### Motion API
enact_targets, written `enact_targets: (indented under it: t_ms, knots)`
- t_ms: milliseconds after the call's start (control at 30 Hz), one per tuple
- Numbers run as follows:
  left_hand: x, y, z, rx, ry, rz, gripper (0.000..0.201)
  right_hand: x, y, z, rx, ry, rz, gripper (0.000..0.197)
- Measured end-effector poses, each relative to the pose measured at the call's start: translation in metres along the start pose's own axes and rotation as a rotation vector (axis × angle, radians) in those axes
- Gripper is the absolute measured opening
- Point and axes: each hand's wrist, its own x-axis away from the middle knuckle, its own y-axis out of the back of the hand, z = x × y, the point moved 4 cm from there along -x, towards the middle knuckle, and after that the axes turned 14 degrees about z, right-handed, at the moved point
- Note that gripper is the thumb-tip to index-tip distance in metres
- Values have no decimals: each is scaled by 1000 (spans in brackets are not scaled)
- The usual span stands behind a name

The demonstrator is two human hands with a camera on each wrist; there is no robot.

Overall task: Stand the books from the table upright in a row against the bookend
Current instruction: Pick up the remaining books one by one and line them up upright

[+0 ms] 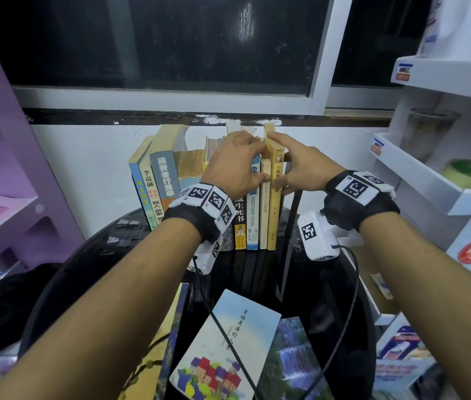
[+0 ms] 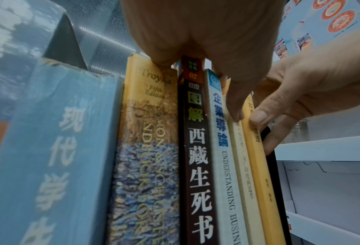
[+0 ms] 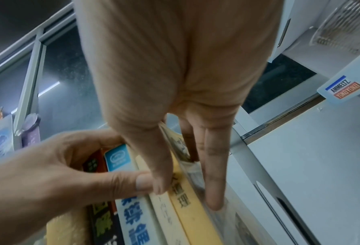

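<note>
Leftmost, the blue books (image 1: 142, 186) lean in the row on the table (image 1: 257, 272). Next, the left hand (image 1: 235, 166) clasps the middle books' tops, thumb on a cream spine (image 2: 243, 159). Further right, the right hand (image 1: 298, 166) pinches the yellow book (image 1: 275, 197), thumb on its spine, fingers on its cover beside the black bookend (image 1: 290, 241). To finish well, I'd press everything rightward, flush and vertical. A pale book (image 1: 228, 345) lies flat nearby, unshelved.
</note>
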Motion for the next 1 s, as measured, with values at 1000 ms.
enact_targets:
  t_ms: [1000]
  knots:
    - [0,-2,4,8,13,-50,36,-13,-10,-8,107,86,-135,97]
